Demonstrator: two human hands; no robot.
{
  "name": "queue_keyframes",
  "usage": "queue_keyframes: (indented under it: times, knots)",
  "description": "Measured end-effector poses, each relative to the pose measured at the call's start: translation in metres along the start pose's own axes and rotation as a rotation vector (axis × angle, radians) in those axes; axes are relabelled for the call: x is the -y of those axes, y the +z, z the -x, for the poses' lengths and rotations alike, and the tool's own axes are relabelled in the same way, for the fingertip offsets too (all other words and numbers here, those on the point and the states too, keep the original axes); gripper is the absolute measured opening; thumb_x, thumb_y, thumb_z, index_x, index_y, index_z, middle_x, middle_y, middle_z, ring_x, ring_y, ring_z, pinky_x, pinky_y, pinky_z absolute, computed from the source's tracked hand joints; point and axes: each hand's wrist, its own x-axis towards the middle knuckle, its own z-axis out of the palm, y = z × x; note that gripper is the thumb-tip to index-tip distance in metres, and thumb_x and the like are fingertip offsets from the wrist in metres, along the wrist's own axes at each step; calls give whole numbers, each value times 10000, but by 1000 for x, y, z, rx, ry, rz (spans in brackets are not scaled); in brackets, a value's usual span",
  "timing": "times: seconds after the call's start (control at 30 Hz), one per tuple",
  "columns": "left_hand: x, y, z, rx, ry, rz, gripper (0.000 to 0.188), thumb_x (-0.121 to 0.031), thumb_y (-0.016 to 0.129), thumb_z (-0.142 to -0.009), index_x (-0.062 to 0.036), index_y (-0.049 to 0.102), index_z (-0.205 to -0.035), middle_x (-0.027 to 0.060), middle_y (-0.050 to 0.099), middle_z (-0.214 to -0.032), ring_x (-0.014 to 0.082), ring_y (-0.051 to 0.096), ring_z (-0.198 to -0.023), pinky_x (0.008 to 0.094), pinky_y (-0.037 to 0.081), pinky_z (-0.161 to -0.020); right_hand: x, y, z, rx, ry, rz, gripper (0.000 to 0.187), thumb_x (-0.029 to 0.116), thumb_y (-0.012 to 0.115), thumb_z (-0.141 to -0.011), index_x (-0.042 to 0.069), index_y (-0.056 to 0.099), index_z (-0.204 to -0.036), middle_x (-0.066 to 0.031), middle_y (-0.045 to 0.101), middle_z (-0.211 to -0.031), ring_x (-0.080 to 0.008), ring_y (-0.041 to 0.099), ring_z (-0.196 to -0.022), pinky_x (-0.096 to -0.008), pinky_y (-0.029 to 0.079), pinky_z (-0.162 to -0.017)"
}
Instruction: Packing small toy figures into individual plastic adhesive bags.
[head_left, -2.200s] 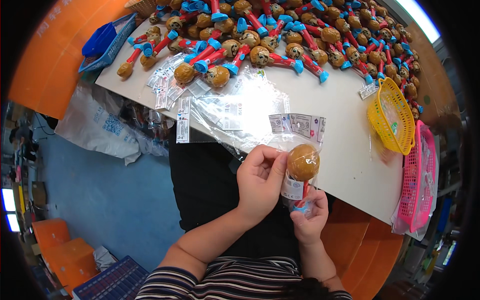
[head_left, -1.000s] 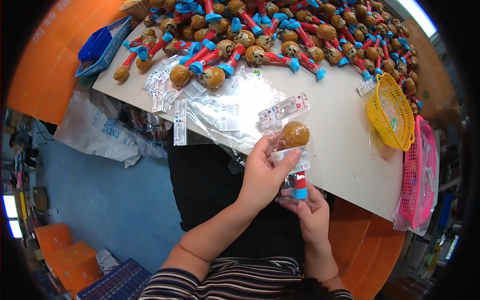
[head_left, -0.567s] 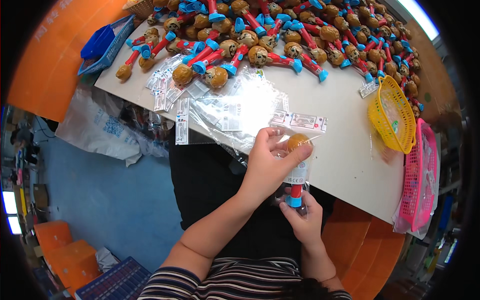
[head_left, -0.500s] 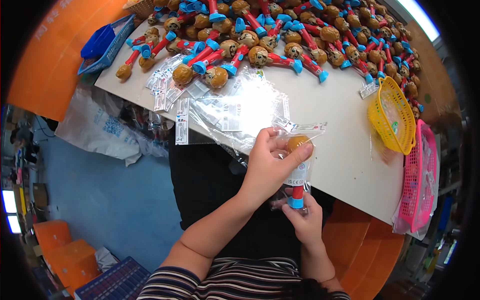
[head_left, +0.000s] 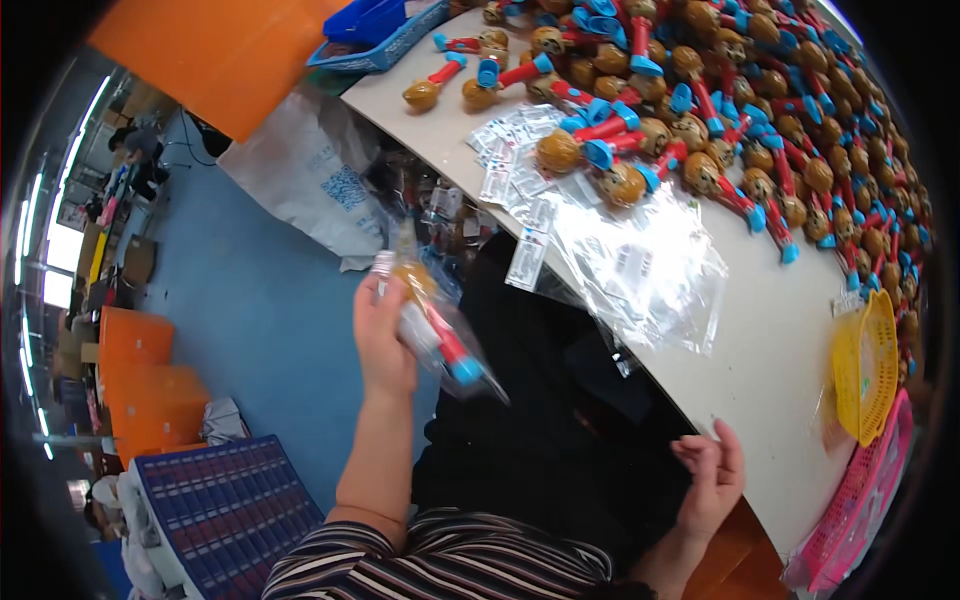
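The bagged toy (head_left: 437,322), with brown head, red shaft and blue base, is located off the table (head_left: 755,350), left of its near edge. The left hand (head_left: 385,335) grips the head end through the clear film, fingers closed. The right hand (head_left: 712,475) is at the table's near edge, fingers loosely curled and unloaded; table contact cannot be determined. On the table: flat clear bags (head_left: 640,270) toward the near edge, piled toys (head_left: 817,175) behind, a yellow basket (head_left: 865,370) at right. Left of the table: a white sack (head_left: 290,180) and blue floor (head_left: 240,300).
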Motion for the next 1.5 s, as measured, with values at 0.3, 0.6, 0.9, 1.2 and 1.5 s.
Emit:
queue_keyframes:
  times: [0.3,0.6,0.9,1.2,1.5]
  knots:
    - [75,-34,-235,-74,-255,-30,461,-513,530,-930,-63,555,-1029,41,562,-754,175,536,-566,279,399,-470,8,9,-17,-84,56,-86,200,91,510,-975,-13,547,-1143,-99,638,-888,-175,650,-788,-299,570,-742]
    - [14,71,-75,83,393,-199,252,-168,514,-983,-3,521,-1173,125,605,-1143,194,579,-1061,304,447,-936,15,19,-22,-220,88,5,148,71,544,-954,-20,590,-1061,-96,642,-841,-160,636,-737,-278,554,-702]
    - [73,180,51,677,704,-1283,508,-352,662,-855,-69,554,-1263,218,394,-1437,396,323,-1368,619,175,-1098,24,15,-27,-64,130,-49,163,93,558,-950,-15,598,-1066,-104,662,-894,-167,649,-780,-292,550,-737]
    - [48,164,38,1278,706,-938,642,-410,711,-791,-68,529,-1304,160,504,-1377,366,413,-1325,565,194,-1129,43,29,-70,-68,161,-3,398,57,580,-925,-20,460,-1297,-145,657,-1022,-149,649,-839,-266,551,-754]
    - [63,161,39,1056,514,-685,423,-119,679,-839,-56,563,-1240,122,662,-1143,281,623,-1106,492,303,-1113,31,25,-82,-195,-149,330,580,52,663,-857,21,399,-1373,-114,609,-1119,-132,597,-914,-250,504,-782]
